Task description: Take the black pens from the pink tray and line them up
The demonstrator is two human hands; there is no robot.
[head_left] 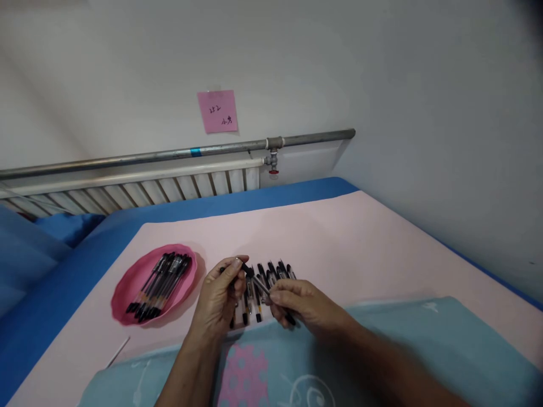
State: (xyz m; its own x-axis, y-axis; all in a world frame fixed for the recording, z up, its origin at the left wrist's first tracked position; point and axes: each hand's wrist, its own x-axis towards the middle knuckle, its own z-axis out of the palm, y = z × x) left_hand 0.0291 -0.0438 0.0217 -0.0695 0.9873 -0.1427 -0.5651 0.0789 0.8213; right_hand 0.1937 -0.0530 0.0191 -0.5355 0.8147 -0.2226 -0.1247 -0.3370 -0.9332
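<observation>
My left hand (220,297) and my right hand (303,305) meet over a loose row of several black pens (271,274) lying on a pink sheet (339,243). The left fingers pinch the dark cap end of one pen (258,282); the right fingers are closed round its other end. That pen runs slantwise between the two hands, just above the others. Left of my hands a pink plate (127,294) holds a bundle of several black pens (161,282) laid side by side.
A light blue patterned cloth (382,350) covers the near edge under my forearms. Blue fabric (63,271) borders the pink sheet. Behind it run a white radiator (127,192) and a grey pipe (169,154); a pink note (217,111) hangs on the wall. A thin white stick (119,350) lies near the plate.
</observation>
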